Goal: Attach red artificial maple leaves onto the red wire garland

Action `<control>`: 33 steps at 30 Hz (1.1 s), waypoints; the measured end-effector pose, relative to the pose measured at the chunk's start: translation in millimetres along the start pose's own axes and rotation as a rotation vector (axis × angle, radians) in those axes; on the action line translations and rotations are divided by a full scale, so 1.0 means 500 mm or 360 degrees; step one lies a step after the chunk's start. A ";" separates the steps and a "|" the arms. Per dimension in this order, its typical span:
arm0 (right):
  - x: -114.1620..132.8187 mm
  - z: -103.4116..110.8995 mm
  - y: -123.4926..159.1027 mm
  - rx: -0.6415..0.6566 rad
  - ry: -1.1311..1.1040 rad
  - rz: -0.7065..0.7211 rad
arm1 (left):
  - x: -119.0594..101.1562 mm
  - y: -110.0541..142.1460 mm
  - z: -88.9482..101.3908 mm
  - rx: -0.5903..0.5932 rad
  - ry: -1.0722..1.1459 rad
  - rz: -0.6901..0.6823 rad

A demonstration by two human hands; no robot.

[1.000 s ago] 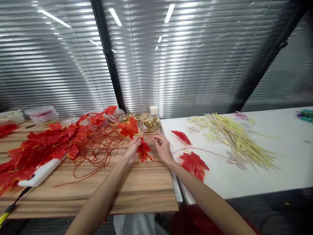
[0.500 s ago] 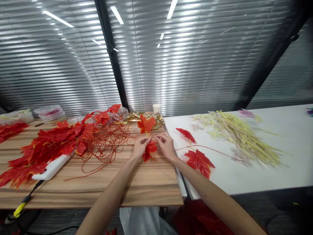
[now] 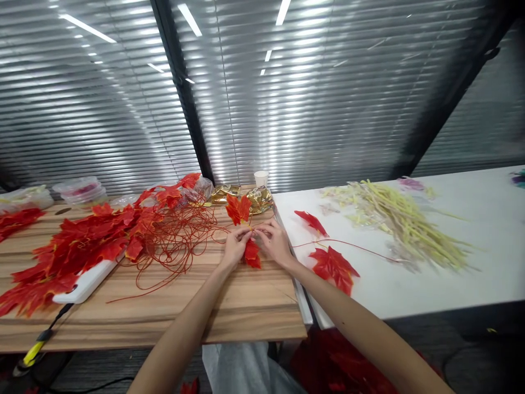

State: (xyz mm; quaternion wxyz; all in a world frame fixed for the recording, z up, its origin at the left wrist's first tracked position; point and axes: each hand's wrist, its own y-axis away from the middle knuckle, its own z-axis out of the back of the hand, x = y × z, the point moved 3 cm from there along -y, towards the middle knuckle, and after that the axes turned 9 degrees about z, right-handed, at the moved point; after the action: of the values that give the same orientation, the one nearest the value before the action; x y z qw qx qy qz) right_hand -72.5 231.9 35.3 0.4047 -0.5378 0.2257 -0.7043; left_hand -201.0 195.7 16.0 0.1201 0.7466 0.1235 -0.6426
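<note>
We face wide slatted blinds (image 3: 287,109) that fill the upper half of the view. Below them, a white table (image 3: 430,284) stretches to the right, next to a wood-grain table (image 3: 164,323) directly before us. On the wood's left side, a big pile of red leaves (image 3: 86,241) lies partly across a white oblong bar (image 3: 88,282). A bundle of pale yellow strips (image 3: 410,219) sprawls over the white table, and a loose tangle of red cord (image 3: 176,235) spreads just right of the pile.

Our left hand (image 3: 234,245) and right hand (image 3: 276,241) meet above the wood near its right edge, fingertips drawn narrow and nearly touching, pinching the red cord between them; at this size we cannot tell whether they grip a leaf stem too. Clear plastic tubs (image 3: 80,189) stand at the back left. A broad red leaf (image 3: 335,269) rests on the white table, right of our right forearm, with a slimmer red leaf (image 3: 310,221) behind it. Gold packets (image 3: 261,200) sit behind our hands. An orange-red leaf (image 3: 238,209) stands just beyond our fingertips, and a small red leaf (image 3: 251,254) shows below them, between the hands. Farthest back is a white paper cup (image 3: 261,178).
</note>
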 end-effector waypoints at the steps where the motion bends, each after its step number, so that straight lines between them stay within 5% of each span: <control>1: -0.001 -0.001 0.000 0.0007 0.0012 -0.0001 | 0.000 0.000 0.000 -0.0003 -0.0002 -0.0001; 33: 0.000 -0.004 0.000 0.0097 0.0062 0.0048 | -0.009 -0.004 0.007 0.0038 -0.0437 -0.0173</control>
State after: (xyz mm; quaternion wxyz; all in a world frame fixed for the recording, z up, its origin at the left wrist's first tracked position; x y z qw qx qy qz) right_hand -74.2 231.6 34.5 0.4270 -0.5079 0.2201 -0.7150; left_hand -205.3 196.3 19.9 0.0919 0.6454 0.1383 -0.7456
